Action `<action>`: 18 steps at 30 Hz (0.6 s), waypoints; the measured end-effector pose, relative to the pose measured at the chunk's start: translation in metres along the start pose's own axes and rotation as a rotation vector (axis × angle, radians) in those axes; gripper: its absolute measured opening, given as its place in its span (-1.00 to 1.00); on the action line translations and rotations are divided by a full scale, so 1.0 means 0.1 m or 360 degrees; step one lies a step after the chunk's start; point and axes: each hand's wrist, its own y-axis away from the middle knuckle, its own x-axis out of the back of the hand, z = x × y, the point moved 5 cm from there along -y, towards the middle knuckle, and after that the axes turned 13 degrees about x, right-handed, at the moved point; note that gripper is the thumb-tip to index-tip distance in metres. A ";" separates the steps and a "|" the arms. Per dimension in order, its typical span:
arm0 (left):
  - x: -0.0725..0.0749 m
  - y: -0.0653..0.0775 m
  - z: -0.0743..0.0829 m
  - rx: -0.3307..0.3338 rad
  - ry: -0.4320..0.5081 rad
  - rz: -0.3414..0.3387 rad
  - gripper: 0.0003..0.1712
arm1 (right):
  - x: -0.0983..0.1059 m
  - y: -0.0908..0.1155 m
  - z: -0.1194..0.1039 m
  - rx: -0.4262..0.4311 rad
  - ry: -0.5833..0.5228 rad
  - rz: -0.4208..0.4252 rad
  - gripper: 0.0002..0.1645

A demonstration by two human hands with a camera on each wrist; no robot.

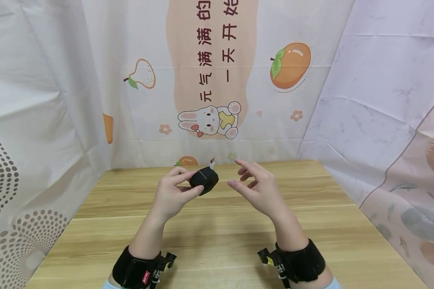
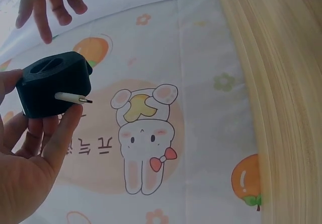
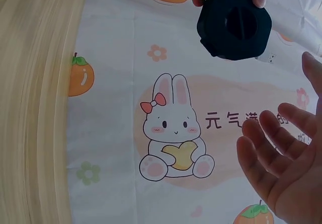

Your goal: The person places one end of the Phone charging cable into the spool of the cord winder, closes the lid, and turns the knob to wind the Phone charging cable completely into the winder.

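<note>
My left hand [image 1: 170, 196] pinches a black, many-sided cable winder [image 1: 204, 180] between thumb and fingers, raised above the table. A white cable plug [image 1: 212, 163] with a metal tip sticks out of its far side. In the right wrist view, the winder's flat face shows a round recess with a bar across it. A second pale connector end [image 3: 266, 58] peeks out by its lower right edge. My right hand [image 1: 261, 188] hovers to the right of the winder, apart from it, fingers loosely bent and holding nothing.
The wooden table [image 1: 217, 249] spreads beneath both hands. Behind it hangs a printed curtain [image 1: 144, 120] with a rabbit, fruit and writing, and more cloth encloses the left and right sides. A black strap with a camera mount circles each wrist.
</note>
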 end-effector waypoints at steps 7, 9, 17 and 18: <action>0.01 -0.02 -0.08 0.0167 -0.0179 -0.0044 -0.69 | 0.00 0.03 0.09 -0.0159 0.0049 -0.0116 -0.22; 0.00 -0.03 -0.11 0.0248 -0.0223 -0.0080 -0.74 | 0.01 0.05 0.13 -0.0216 0.0051 -0.0149 -0.20; -0.08 -0.09 -0.31 0.0551 -0.0055 -0.0290 -0.80 | 0.02 0.09 0.26 -0.0422 0.0007 -0.0219 -0.15; -0.09 -0.10 -0.34 0.0587 -0.0055 -0.0309 -0.80 | 0.03 0.10 0.28 -0.0446 -0.0011 -0.0219 -0.15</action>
